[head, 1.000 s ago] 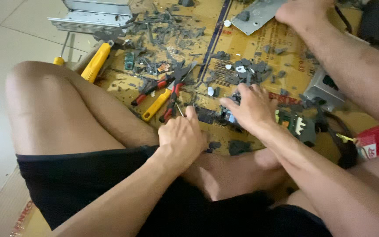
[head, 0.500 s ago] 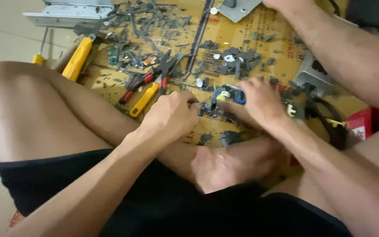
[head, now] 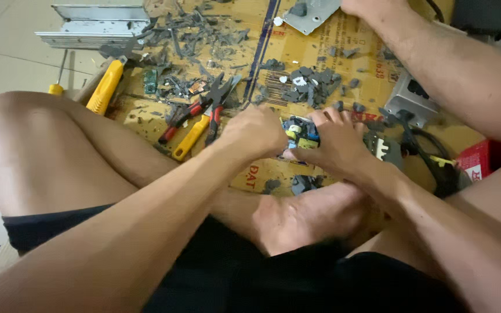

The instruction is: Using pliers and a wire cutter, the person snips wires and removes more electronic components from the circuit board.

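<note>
I'm looking down at a pale tiled floor with a flattened brown cardboard sheet spread over it as a work mat, I'd judge to catch the grey broken plastic fragments strewn across it. At far left lies a ribbed silver metal heat sink, then a yellow-handled utility knife. Nearer the middle, red-handled pliers and a yellow-handled cutter lie just beside my left wrist, likely kept close for quick pickup. My left hand is curled nearly closed, fingertips pinching one side of a small blue-and-yellow electronic module. My right hand is half closed, thumb and fingers gripping its other side, steadying it above the cardboard between my knees. Further right sit a grey metal power box and a black cable. Another person's arm reaches across top right.
</note>
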